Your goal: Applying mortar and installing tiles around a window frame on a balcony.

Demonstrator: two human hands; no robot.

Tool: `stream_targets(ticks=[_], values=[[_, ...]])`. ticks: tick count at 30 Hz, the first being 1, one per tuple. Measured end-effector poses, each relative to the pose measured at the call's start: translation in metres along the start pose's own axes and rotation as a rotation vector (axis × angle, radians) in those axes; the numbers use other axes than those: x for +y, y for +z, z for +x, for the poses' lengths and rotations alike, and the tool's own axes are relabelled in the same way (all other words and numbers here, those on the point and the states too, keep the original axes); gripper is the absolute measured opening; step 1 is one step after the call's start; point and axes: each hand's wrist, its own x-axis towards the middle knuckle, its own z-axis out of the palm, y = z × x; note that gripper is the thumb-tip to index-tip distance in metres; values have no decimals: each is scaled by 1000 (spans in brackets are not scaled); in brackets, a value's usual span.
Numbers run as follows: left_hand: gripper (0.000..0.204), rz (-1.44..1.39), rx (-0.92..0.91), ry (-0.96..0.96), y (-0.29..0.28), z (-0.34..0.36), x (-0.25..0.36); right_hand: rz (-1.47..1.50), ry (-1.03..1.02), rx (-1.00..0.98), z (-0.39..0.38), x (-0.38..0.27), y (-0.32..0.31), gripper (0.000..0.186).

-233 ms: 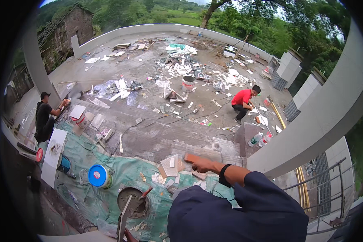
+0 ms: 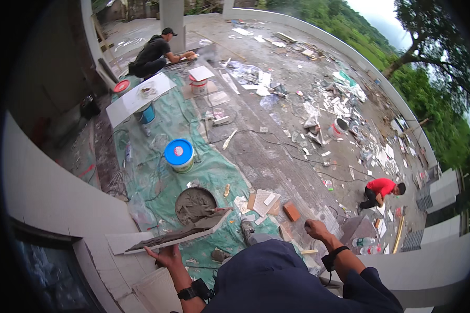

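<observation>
My left hand (image 2: 166, 255) supports a pale tile (image 2: 206, 231) from below, its top face spread with grey mortar (image 2: 175, 233). The tile is tilted and partly covers the near rim of a round tub of mortar (image 2: 194, 205). My right hand (image 2: 317, 229) has its fingers curled in, with nothing visible in them. Just left of that hand, apart from it, an orange brick (image 2: 291, 211) lies at the edge of the green sheet. Tile pieces (image 2: 263, 202) lie beside the brick.
A green sheet (image 2: 162, 206) covers the floor, holding a blue-lidded bucket (image 2: 179, 155) and a white board (image 2: 141, 99). Cables cross the concrete step. One person (image 2: 159, 55) crouches far left, another in red (image 2: 381, 192) at right. Bottles (image 2: 364, 242) stand near a curved wall.
My right hand has let go of the brick and moved away from it. My left hand has come into view under the mortar-covered tile. The view has turned left.
</observation>
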Motion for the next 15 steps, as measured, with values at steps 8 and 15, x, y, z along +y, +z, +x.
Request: stream_targets(ticks=[8, 15], values=[[68, -39, 40, 125, 3, -25, 6, 0, 105, -275, 10, -9, -13, 18], [80, 0, -80, 72, 6, -7, -11, 176, 57, -201, 44, -54, -38, 30]])
